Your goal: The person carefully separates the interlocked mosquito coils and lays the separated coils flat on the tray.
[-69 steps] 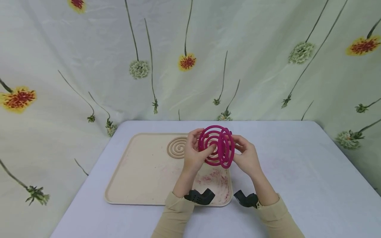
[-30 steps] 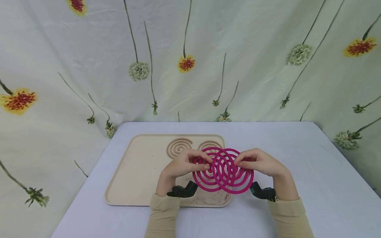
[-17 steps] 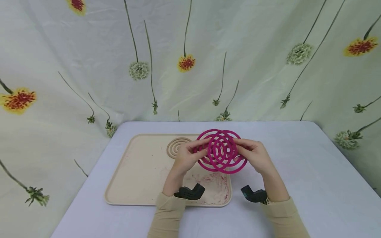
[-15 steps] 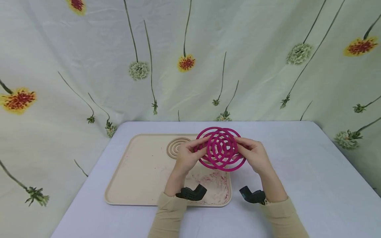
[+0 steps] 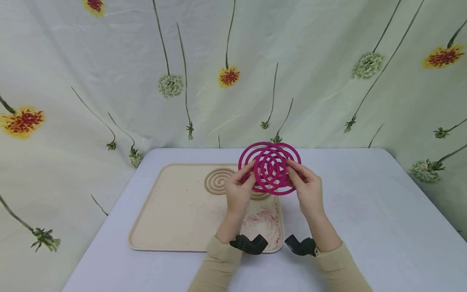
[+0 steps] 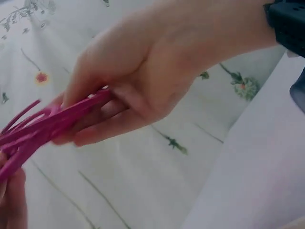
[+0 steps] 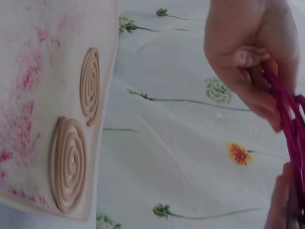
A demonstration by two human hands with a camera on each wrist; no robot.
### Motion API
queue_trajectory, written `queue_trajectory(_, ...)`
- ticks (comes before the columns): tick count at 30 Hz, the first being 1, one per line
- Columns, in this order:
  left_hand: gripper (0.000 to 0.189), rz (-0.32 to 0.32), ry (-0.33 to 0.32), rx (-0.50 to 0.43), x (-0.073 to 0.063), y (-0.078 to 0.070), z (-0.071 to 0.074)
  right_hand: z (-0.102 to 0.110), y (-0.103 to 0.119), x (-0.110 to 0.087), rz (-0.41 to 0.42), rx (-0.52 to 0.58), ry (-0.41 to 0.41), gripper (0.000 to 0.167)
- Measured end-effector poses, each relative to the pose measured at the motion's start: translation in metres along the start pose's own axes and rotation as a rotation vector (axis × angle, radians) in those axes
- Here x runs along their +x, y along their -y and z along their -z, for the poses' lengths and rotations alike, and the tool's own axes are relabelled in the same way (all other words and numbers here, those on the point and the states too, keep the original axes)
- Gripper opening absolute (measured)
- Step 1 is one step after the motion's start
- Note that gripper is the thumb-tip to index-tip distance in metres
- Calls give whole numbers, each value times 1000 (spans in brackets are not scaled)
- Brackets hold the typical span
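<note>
Two flat magenta mosquito coils (image 5: 270, 165) hang above the tray in the head view, their rings crossing and largely overlapping. My left hand (image 5: 238, 196) pinches the left side with thumb and fingers, while my right hand (image 5: 310, 192) pinches the right side. Seen nearly edge-on in the left wrist view, the magenta coils (image 6: 52, 121) run between the left thumb and fingers. The right wrist view has the right hand (image 7: 255, 52) gripping the magenta coils (image 7: 290, 124) at their edge. Whether the coils are interlinked cannot be told.
A cream tray (image 5: 168, 215) lies beneath, its right part smeared with magenta residue (image 5: 268, 219). Near its back edge rest two tan spiral coils; the left one (image 5: 219, 181) shows, the other (image 5: 260, 196) is partly hidden. A flower-printed cloth (image 5: 321, 81) hangs behind the white table (image 5: 365, 219).
Both hands have risen with the coils and come closer together. The coils overlap more than a second ago. Earliest, the right coil was turned nearly edge-on; now both face the head camera.
</note>
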State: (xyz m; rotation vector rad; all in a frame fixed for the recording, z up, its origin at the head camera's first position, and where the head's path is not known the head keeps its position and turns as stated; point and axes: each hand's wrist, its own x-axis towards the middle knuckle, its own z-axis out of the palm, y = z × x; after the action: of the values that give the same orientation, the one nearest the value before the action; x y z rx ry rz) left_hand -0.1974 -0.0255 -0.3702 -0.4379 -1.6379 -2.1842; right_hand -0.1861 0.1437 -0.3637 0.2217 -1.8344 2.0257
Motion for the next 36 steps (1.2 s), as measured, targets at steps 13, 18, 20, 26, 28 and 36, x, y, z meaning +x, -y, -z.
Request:
queue_trajectory(13,33,144,742,132,10,-11,52,47,6,11,3,-209,909,9)
queue_trajectory(18,34,184,639,142,10,-12,49,45,9,10,-12,-284,776,19)
queue_trajectory(20,34,199,569,140,10,-13,45,43,10,10,-31,-305,703,25)
queue_trajectory(26,34,169,344,74,10,-13,33,35,11,9,-63,-276,492,33)
queue_trajectory(28,33,152,274,52,10,-13,29,30,11,9,-73,-248,412,34)
queue_trajectory(36,35,132,153,53,9,-10,29,12,7,5,-77,-97,109,36)
